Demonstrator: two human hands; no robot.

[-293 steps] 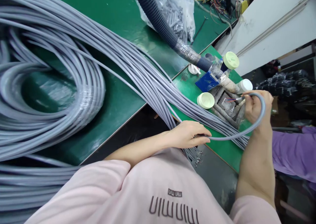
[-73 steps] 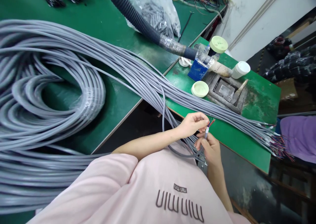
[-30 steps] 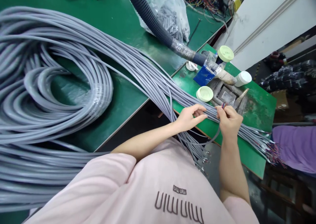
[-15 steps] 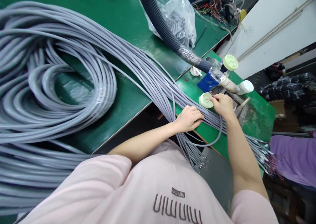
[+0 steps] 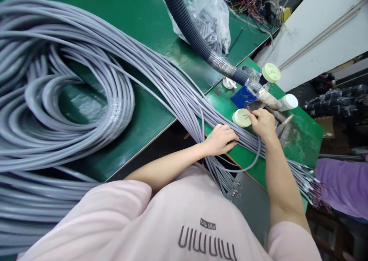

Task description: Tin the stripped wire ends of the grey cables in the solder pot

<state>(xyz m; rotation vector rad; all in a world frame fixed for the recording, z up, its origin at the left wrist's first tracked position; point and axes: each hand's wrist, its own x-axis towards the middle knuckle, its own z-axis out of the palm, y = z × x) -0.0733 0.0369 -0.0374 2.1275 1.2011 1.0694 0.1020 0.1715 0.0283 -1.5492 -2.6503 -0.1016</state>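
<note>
My right hand [image 5: 262, 125] pinches the end of a grey cable [image 5: 255, 163], which loops down from under it. Thin dark wires stick out past the fingertips, over a small pale green-yellow tub [image 5: 241, 118]. Whether the wire tips touch its surface, I cannot tell. My left hand [image 5: 221, 139] lies on the long bundle of grey cables [image 5: 163, 82], its fingers curled over them; its palm side is hidden. Further along the bundle, stripped ends with coloured wires [image 5: 317, 192] fan out at the right.
A large cable coil [image 5: 115, 115] covers the green table's left. A corrugated hose [image 5: 195, 38] ends near a blue plate [image 5: 243, 96]. Beyond stand a yellow-lidded container [image 5: 271, 73], a white cup [image 5: 289, 102] and a clear bag [image 5: 212, 27]. A person's purple sleeve [image 5: 345, 184] is at right.
The view has shifted slightly. My right hand still pinches the cable end by the tub, with the wires over it; my left hand stays on the bundle.
</note>
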